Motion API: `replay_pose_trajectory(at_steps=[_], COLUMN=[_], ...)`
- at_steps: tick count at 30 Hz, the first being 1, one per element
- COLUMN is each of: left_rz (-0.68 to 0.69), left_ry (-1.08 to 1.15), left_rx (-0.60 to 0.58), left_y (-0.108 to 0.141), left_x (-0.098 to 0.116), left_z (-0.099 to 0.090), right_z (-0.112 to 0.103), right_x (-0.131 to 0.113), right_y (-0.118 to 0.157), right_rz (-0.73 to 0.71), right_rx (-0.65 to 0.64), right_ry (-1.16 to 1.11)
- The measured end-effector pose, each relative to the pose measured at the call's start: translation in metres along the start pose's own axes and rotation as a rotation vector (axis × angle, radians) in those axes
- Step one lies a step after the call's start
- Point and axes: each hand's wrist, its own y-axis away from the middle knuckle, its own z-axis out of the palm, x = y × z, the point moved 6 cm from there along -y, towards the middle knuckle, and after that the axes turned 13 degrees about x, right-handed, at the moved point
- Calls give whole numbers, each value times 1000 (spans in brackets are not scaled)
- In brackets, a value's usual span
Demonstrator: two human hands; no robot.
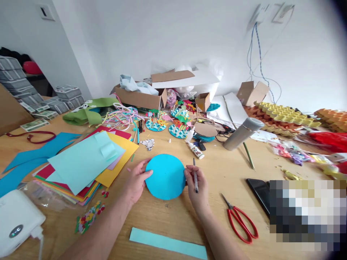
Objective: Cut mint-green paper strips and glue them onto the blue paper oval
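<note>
A bright blue round disc is held between both hands above the wooden table. My left hand grips its left edge, thumb on top and fingers partly hidden behind. At the right edge, my right hand pinches the disc and also holds a pen upright between its fingers. Below the disc lies a light teal paper strip. Scissors with red handles rest on the table to the right of my right forearm, their blades partly open.
Stacked coloured paper and a white device are at left. Behind the disc stand a glue bottle, decorated discs and boxes. A grey flask, a phone and egg trays sit at right.
</note>
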Motion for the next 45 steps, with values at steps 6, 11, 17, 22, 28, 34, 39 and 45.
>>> replay_pose_trajectory(at_steps=[6,11,17,22,28,34,39,45], left_rz=[100,284,529,733,946,849,714,647], left_ry=[-171,-505,-790,-982,-1269,-1468,-1513,-1454], left_rx=[18,10,3,11,-55,-158,-232,-236], left_y=[-1,-8,-7,6,21,30,30,23], left_x=[-4,-12,-9,-3,-5,-6,-5,-6], left_z=[-6,-13,-10,-2,11,19,16,10], right_z=[-1,-1,2,6,14,22,20,18], right_x=[7,6,7,2,-15,-6,3,11], right_y=[-1,-4,-3,1,8,14,10,6], right_rz=[-21,-121,-167,-353,-667,-732,-677,-598], right_rx=[-28,-73,-149,-204,-269,-413,-500,-544], right_ry=[125,296,534,756,651,741,818,839])
